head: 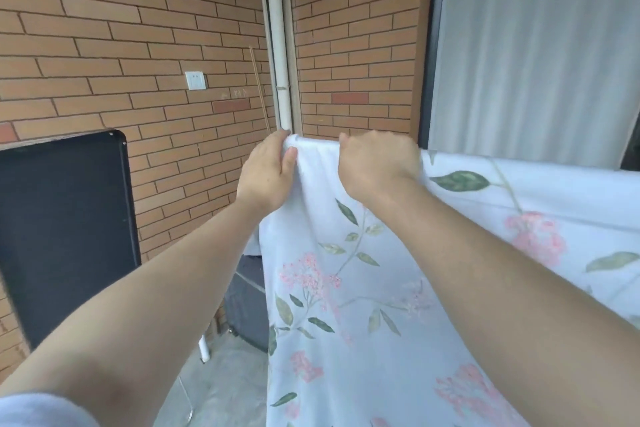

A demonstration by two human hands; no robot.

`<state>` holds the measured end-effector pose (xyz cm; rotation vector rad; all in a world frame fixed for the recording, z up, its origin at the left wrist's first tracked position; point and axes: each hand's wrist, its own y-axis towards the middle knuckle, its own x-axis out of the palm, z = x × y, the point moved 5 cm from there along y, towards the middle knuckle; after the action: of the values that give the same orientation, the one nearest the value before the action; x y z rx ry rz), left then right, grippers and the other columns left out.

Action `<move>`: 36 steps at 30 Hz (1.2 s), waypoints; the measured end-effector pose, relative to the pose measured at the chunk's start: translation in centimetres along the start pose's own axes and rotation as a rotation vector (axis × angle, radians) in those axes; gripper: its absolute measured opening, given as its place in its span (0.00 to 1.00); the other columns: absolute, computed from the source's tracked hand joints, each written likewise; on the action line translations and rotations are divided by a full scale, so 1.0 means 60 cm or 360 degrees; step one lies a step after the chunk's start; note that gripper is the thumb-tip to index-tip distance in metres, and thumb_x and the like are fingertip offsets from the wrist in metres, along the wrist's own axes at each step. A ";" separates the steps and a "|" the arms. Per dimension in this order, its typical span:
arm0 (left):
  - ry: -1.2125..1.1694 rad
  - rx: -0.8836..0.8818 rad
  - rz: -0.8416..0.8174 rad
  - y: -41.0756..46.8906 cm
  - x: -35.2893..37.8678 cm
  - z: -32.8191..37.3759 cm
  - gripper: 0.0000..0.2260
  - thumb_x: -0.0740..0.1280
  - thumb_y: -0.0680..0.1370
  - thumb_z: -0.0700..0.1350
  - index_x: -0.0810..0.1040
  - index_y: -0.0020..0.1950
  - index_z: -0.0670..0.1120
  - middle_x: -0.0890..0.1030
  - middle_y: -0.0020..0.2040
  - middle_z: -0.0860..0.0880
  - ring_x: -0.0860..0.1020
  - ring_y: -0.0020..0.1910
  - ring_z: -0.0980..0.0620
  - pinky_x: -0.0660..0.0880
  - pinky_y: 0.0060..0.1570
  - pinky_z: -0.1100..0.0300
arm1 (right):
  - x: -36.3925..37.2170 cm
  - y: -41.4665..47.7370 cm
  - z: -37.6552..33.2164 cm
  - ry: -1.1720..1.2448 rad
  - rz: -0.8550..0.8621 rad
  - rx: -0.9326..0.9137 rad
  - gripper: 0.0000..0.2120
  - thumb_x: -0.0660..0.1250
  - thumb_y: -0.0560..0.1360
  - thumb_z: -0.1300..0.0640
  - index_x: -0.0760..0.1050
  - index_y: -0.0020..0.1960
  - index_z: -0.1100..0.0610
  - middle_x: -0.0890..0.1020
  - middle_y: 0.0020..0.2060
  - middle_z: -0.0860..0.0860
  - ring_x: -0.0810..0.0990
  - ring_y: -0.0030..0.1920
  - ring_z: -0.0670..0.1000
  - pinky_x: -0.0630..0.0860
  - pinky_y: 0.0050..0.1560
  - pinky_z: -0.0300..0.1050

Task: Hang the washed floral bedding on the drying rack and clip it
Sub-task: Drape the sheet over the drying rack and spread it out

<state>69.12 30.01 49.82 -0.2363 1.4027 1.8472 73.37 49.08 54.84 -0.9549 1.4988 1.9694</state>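
Observation:
The white floral bedding [363, 288], printed with pink blossoms and green leaves, hangs over a horizontal bar that it hides completely. It drapes down toward me and stretches off to the right. My left hand [268, 172] grips the bedding's left end at the top fold, thumb on the near side. Close beside it, my right hand [375, 166] holds the same top fold, fingers curled over the far side. No clip shows in either hand.
A brick wall [138, 45] faces me with a white pipe [278, 38] in its corner. A black panel [65, 229] leans at the left. A dark container [247, 305] and a white rack foot [205, 348] stand on the concrete floor below. A curtained window [536, 45] fills the right.

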 end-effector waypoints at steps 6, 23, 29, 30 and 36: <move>-0.0404 -0.0300 -0.0309 0.025 0.015 -0.142 0.15 0.53 0.85 0.50 0.74 0.67 0.47 0.80 0.59 0.47 0.76 0.60 0.43 0.67 0.52 0.57 | 0.025 0.035 -0.048 -0.0106 0.0045 0.0245 0.23 0.42 0.84 0.53 0.69 0.37 0.54 0.70 0.28 0.52 0.75 0.31 0.59 0.72 0.36 0.45; -0.0382 -0.0238 -0.0187 0.055 0.006 -0.186 0.07 0.63 0.81 0.40 0.81 0.51 0.40 0.83 0.45 0.43 0.76 0.43 0.44 0.63 0.41 0.61 | -0.003 0.011 -0.033 -0.0071 -0.0024 0.0416 0.21 0.42 0.84 0.49 0.69 0.42 0.53 0.71 0.30 0.51 0.77 0.37 0.59 0.74 0.40 0.48; -0.0353 -0.0314 -0.0002 0.092 -0.030 -0.206 0.10 0.61 0.82 0.40 0.80 0.57 0.39 0.83 0.53 0.40 0.78 0.55 0.38 0.69 0.50 0.57 | 0.002 0.014 -0.035 -0.0186 -0.0057 0.0402 0.27 0.40 0.84 0.43 0.67 0.37 0.53 0.71 0.30 0.51 0.73 0.34 0.56 0.68 0.37 0.47; -0.0345 -0.0328 0.0002 0.096 -0.032 -0.210 0.10 0.60 0.82 0.40 0.80 0.57 0.40 0.83 0.53 0.40 0.78 0.56 0.38 0.70 0.52 0.55 | 0.004 0.017 -0.038 -0.0191 -0.0046 0.0396 0.27 0.40 0.84 0.44 0.67 0.35 0.53 0.71 0.29 0.50 0.72 0.33 0.56 0.67 0.36 0.47; -0.0020 -0.0341 -0.0099 0.088 -0.024 -0.195 0.09 0.59 0.81 0.42 0.78 0.54 0.47 0.81 0.53 0.43 0.77 0.55 0.38 0.67 0.56 0.49 | 0.004 0.023 -0.037 -0.0264 0.0035 0.0427 0.27 0.40 0.84 0.45 0.67 0.35 0.52 0.76 0.29 0.51 0.77 0.34 0.57 0.73 0.39 0.47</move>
<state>63.01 18.61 50.18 -0.3712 1.1756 1.9435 72.72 46.52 55.14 -0.6488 1.6308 1.7573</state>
